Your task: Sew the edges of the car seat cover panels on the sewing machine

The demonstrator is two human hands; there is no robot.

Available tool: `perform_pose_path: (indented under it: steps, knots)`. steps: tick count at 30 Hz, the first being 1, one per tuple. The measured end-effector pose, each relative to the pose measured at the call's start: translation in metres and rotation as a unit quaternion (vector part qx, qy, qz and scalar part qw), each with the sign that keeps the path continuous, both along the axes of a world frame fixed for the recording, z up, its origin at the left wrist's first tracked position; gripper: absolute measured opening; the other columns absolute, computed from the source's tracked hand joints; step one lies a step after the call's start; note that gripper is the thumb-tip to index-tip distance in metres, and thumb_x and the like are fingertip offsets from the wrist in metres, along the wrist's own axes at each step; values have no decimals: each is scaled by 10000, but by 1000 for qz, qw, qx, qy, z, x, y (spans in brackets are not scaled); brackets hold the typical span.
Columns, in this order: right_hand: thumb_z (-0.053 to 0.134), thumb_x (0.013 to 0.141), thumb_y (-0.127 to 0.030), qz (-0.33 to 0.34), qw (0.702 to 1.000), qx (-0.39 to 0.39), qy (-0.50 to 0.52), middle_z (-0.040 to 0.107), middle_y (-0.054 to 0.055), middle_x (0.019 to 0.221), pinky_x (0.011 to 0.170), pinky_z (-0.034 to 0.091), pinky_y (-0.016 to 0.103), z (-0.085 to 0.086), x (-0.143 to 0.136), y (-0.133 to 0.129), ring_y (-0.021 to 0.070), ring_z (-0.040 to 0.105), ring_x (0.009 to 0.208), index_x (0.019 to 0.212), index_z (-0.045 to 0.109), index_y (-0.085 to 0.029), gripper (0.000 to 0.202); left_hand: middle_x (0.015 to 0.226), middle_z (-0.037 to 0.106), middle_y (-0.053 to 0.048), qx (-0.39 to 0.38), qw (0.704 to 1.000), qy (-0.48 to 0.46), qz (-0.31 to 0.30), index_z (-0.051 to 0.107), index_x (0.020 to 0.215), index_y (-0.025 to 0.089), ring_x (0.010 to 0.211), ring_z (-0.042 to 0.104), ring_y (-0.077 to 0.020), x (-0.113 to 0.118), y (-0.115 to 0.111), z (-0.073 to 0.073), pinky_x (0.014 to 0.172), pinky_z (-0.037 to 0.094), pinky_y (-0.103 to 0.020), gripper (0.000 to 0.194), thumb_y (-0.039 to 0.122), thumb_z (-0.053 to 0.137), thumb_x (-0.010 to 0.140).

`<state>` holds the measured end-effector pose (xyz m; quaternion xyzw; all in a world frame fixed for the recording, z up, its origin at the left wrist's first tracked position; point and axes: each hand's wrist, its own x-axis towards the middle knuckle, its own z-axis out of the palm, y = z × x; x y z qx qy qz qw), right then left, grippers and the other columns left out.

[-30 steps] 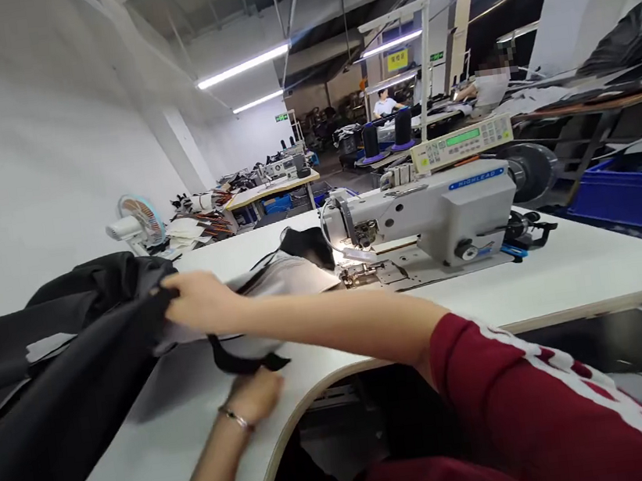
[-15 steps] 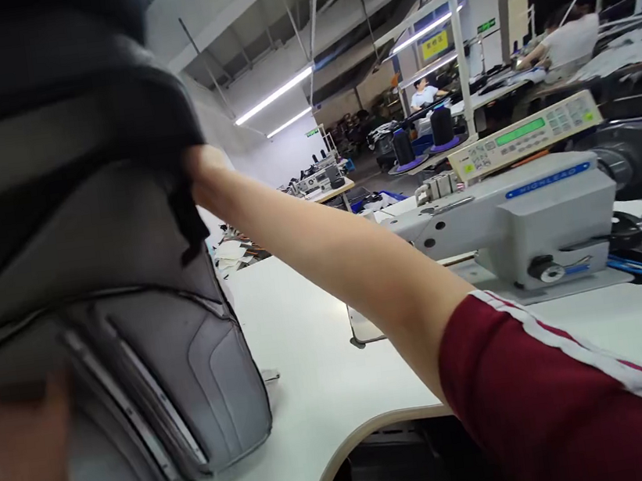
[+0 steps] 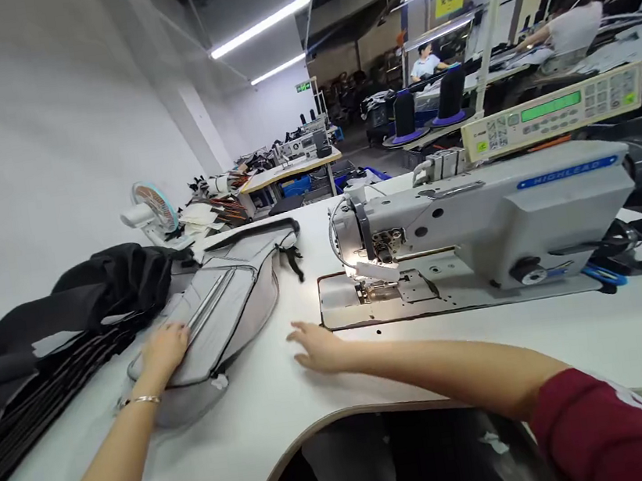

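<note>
A grey sewn piece with black edging [image 3: 221, 317] lies on the white table, left of the sewing machine [image 3: 496, 225]. My left hand [image 3: 165, 349] rests on its near left part, beside two pale strips; whether the fingers grip the fabric is hard to tell, though they look laid over it. My right hand [image 3: 316, 347] is on or just above the table between the grey piece and the machine's bed, fingers apart and holding nothing. The machine's lamp lights its needle area.
Stacked black fabric [image 3: 82, 311] covers the table's left side. Behind stand a small fan [image 3: 155, 205] and another sewing table [image 3: 288, 171]. Black thread cones [image 3: 451, 93] are behind the machine. The table edge [image 3: 321, 420] curves inward near me. Two people work farther back.
The grey piece, earlier held up close at the left, now lies on the table. My right hand has left it and come down near the machine. My left hand has moved forward and right.
</note>
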<state>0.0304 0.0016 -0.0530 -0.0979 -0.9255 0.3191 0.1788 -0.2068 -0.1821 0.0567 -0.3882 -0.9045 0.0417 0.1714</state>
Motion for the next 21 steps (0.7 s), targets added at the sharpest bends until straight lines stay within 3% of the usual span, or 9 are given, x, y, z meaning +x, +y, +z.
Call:
perform_pose_path:
  steps: [3, 6, 8, 9, 11, 12, 14, 18, 21]
  knots:
    - [647, 803, -138, 101, 993, 60, 4, 630, 144, 1239, 1077, 415, 419, -30, -4, -23, 267, 567, 1188, 1081, 674, -140, 280, 1322, 579, -187, -44, 997, 8, -61, 507, 1335, 85, 1228, 531, -289, 31, 39, -13, 997, 453, -374, 566, 432, 441, 894]
    - [564, 864, -141, 149, 983, 102, 31, 654, 127, 1193, 1093, 396, 405, -40, -14, -30, 242, 559, 1179, 1007, 676, -136, 182, 1098, 659, -178, -94, 994, 16, -61, 583, 1226, 90, 976, 629, -297, 48, 64, -4, 791, 507, -359, 464, 281, 607, 804]
    - [535, 883, -143, 159, 979, 119, 45, 661, 121, 1176, 1076, 419, 379, -42, -17, -28, 223, 571, 1148, 998, 672, -132, 179, 892, 661, -146, -101, 994, 31, -26, 662, 1003, 90, 820, 633, -256, 42, 63, 21, 700, 482, -321, 245, 107, 518, 805]
    - [530, 885, -142, 160, 978, 125, 50, 667, 116, 1160, 1065, 432, 362, -44, -17, -26, 215, 579, 1129, 994, 671, -131, 179, 896, 647, -149, -93, 994, 52, -10, 659, 978, 84, 832, 624, -253, 36, 57, 34, 698, 472, -319, 260, 67, 447, 829]
    - [528, 882, -137, 159, 977, 132, 57, 676, 107, 1122, 1041, 454, 335, -46, -16, -24, 203, 594, 1090, 973, 674, -132, 172, 1028, 609, -183, -69, 990, 122, 5, 616, 1102, 60, 950, 586, -296, 31, 40, 49, 725, 468, -354, 360, 61, 326, 889]
    - [527, 880, -133, 158, 976, 134, 60, 677, 105, 1113, 1032, 462, 326, -48, -15, -23, 200, 598, 1078, 963, 676, -134, 171, 1070, 592, -184, -74, 986, 149, -2, 574, 1197, 60, 978, 567, -306, 33, 30, 46, 726, 469, -364, 407, 67, 288, 908]
    - [534, 869, -131, 151, 977, 137, 64, 657, 118, 1164, 1024, 471, 326, -51, -13, -25, 207, 591, 1098, 994, 673, -132, 186, 1051, 592, -157, -131, 978, 157, -40, 486, 1345, 85, 921, 568, -282, 49, 11, 20, 662, 468, -339, 485, 56, 262, 915]
    - [558, 850, -148, 104, 984, 133, 55, 588, 175, 1272, 1024, 477, 380, -50, -19, -26, 252, 552, 1171, 1145, 630, -103, 307, 1015, 606, -128, -224, 971, 27, -77, 350, 1467, 99, 828, 610, -208, 95, -14, -62, 551, 460, -266, 683, -67, 284, 808]
    - [602, 831, -228, 71, 987, 141, 26, 609, 209, 1195, 1050, 444, 456, -41, -49, -18, 315, 532, 1183, 1094, 650, -67, 312, 1040, 607, -113, -194, 978, -23, -66, 234, 1525, 142, 779, 624, -198, 117, -23, -85, 545, 471, -275, 801, -82, 292, 758]
